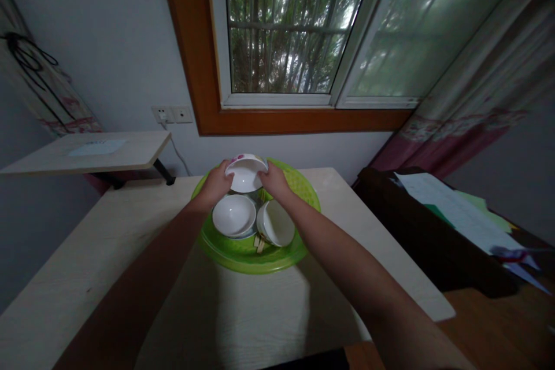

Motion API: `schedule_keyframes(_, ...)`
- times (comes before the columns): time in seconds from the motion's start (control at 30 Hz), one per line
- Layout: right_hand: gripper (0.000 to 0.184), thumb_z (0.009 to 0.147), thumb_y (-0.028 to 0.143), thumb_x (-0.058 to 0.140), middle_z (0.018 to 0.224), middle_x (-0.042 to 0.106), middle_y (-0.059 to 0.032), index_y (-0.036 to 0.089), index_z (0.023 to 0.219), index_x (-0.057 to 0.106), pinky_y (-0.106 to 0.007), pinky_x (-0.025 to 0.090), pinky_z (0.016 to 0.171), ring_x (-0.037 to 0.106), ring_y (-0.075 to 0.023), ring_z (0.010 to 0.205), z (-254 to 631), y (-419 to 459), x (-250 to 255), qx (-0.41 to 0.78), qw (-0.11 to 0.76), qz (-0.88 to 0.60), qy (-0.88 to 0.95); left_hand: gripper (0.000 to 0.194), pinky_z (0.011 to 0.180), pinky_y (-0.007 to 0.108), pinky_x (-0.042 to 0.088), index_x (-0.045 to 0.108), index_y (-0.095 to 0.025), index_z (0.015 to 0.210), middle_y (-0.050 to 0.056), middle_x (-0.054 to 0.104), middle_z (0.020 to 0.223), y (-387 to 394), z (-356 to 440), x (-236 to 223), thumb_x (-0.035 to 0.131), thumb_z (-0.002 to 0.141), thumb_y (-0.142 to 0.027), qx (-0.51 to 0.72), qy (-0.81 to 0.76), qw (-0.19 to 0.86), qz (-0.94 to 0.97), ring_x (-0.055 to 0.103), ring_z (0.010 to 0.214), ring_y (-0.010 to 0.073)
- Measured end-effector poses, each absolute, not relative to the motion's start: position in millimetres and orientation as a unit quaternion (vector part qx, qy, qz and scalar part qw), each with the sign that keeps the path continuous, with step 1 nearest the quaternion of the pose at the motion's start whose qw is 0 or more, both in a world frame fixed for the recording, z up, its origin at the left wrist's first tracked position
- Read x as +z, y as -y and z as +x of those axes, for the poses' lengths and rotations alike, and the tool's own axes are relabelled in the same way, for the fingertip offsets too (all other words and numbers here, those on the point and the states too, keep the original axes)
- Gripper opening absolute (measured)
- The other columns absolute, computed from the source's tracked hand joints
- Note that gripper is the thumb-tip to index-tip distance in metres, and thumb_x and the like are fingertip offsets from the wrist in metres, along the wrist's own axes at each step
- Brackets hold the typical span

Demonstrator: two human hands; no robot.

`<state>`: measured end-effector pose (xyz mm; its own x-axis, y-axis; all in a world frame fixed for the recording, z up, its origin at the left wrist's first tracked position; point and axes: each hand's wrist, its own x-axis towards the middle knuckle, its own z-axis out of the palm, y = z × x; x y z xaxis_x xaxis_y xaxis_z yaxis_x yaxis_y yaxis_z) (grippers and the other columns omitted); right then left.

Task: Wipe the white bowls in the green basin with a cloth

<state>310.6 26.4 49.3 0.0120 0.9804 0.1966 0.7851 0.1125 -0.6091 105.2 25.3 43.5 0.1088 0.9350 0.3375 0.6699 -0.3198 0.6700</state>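
Both my hands grip a white bowl (247,176) with a coloured pattern on its outside, tilted so its inside faces me. My left hand (219,181) is closed on its left rim, thumb inside. On the right rim my right hand (274,178) is closed in the same way. Below it, white bowls (234,215) sit stacked at the left of a round green basin or tray (255,266). Another pair of nested bowls (277,224) leans on its side at the right. Between the stacks lie chopsticks (259,244), their ends pointing toward me.
The green tray stands on a pale wooden table (130,231). A raised shelf (143,150) with a paper is at the left. Behind are a wall socket (171,114) and a window (295,23). Papers (451,214) lie on a dark surface at the right.
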Motion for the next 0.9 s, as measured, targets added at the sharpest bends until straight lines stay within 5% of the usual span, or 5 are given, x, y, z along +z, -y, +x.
schedule_keyframes(0.3, 0.041, 0.089, 0.009, 0.051, 0.118, 0.072, -0.0175, 0.015, 0.129, 0.058, -0.037, 0.052, 0.090, 0.071, -0.0302, 0.100, 308.1, -11.1, 62.8, 0.031, 0.213, -0.609, 0.763, 0.052, 0.103, 0.041, 0.047, 0.062, -0.020, 0.135, 0.017, 0.072, 0.123, -12.7, 108.6, 55.2, 0.050, 0.085, -0.008, 0.324, -0.544, 0.135, 0.762, 0.067, 0.114, 0.0306)
schedule_keyframes(0.67, 0.032, 0.096, 0.019, 0.050, 0.117, 0.074, -0.0127, 0.013, 0.124, 0.064, -0.031, 0.053, 0.092, 0.070, -0.0251, 0.107, 312.3, -30.0, 46.5, 0.159, 0.294, -0.650, 0.683, 0.039, 0.095, 0.039, 0.049, 0.064, -0.019, 0.130, 0.018, 0.075, 0.113, -19.7, 108.2, 50.2, 0.056, 0.095, -0.033, 0.335, -0.567, 0.105, 0.745, 0.071, 0.103, 0.0293)
schedule_keyframes(0.9, 0.035, 0.094, 0.020, 0.054, 0.116, 0.074, -0.0145, 0.014, 0.128, 0.063, -0.034, 0.053, 0.094, 0.070, -0.0280, 0.108, 311.5, -28.2, 46.8, 0.141, 0.280, -0.651, 0.692, 0.030, 0.088, 0.039, 0.051, 0.063, -0.017, 0.120, 0.018, 0.074, 0.104, -23.6, 105.4, 44.8, 0.048, 0.096, -0.027, 0.334, -0.566, 0.125, 0.743, 0.070, 0.095, 0.0292)
